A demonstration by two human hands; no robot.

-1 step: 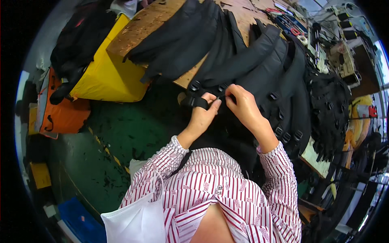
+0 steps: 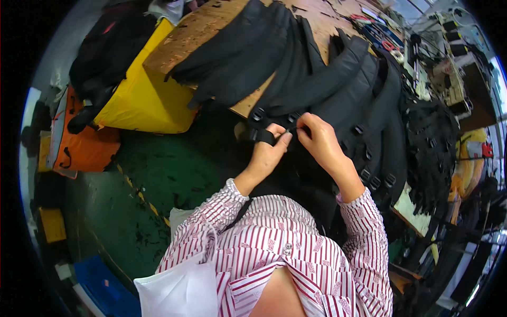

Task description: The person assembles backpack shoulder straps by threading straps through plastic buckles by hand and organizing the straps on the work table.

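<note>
My left hand is closed on a narrow black webbing strap, which wraps over its fingers. Close by on the right, my right hand pinches with thumb and forefinger beside the left thumb tip, at what looks like the thin end of the same strap. Just beyond both hands hang padded black shoulder straps, draped over the table edge. A small black plastic buckle sits at the end of one, right above my fingertips. Another buckle lies to its left. What is between the fingertips is mostly hidden.
The shoulder straps lie on a wooden table. Scissors and tools are at its far right. More black straps hang at right. A yellow bag and an orange bag stand left, above a green floor with scraps.
The view has shifted slightly. Less of the black strap sticks out to the left of my left fingers. Both hands stay close together in nearly the same place.
</note>
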